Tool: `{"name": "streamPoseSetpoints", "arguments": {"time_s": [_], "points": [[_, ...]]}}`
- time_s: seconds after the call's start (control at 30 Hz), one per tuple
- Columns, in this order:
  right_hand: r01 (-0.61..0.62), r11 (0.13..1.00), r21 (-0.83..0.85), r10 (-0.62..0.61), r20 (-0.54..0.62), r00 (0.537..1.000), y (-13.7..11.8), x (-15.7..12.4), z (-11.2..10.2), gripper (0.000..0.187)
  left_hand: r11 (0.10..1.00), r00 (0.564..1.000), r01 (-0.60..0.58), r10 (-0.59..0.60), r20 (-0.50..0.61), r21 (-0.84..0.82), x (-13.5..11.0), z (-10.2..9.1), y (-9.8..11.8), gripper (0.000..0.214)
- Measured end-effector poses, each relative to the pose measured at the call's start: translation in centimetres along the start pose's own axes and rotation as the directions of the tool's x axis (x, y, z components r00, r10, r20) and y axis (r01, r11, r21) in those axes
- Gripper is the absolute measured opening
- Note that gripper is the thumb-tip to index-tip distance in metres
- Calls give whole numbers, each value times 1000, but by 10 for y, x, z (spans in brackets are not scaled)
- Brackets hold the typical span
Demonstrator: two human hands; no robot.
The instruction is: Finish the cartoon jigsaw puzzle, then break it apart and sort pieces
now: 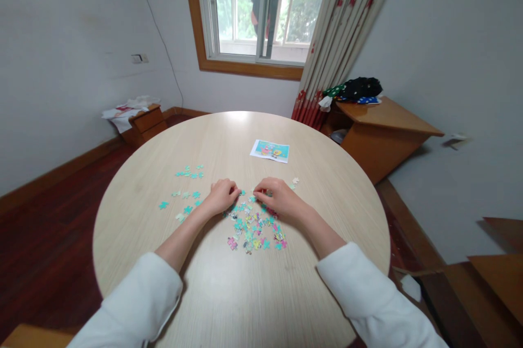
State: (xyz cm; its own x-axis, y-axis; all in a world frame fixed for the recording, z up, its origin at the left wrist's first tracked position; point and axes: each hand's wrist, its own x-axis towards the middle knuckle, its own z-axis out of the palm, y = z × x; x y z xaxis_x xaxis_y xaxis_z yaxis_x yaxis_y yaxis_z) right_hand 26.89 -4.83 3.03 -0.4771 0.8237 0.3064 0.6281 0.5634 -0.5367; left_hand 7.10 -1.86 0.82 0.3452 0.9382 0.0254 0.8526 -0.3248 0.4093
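Over the far side of a heap of small jigsaw pieces [249,223], both my hands are close together. My left hand [223,195] is closed, its fingers curled, with a teal jigsaw piece [243,193] at its fingertips. A short gap to the right, my right hand [277,196] pinches with thumb and index finger at what looks like a small pale jigsaw piece, mostly hidden. Teal, yellow and pink pieces lie below and between the hands, and my right hand covers part of the heap. Left of my left hand are scattered teal and pale green pieces [188,209].
The round wooden table [245,299] carries a picture sheet [270,151] beyond my hands. Another teal group [192,172] lies far left, and a pale piece [296,180] lies right. A wooden cabinet [384,124] with cloths stands right, a small drawer unit [151,122] left.
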Motion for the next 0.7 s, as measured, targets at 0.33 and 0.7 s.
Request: {"name": "streamPoseSetpoints", "arguments": {"time_s": [0.33,0.7], "points": [[-288,956,-49,268,-246,932,39,-2,-21,17,1000,1000,9,-8,26,-24,0,-4,3,29],[-619,779,-105,593,-201,780,84,-21,-48,16,1000,1000,17,-16,17,-12,0,-3,3,27]]}}
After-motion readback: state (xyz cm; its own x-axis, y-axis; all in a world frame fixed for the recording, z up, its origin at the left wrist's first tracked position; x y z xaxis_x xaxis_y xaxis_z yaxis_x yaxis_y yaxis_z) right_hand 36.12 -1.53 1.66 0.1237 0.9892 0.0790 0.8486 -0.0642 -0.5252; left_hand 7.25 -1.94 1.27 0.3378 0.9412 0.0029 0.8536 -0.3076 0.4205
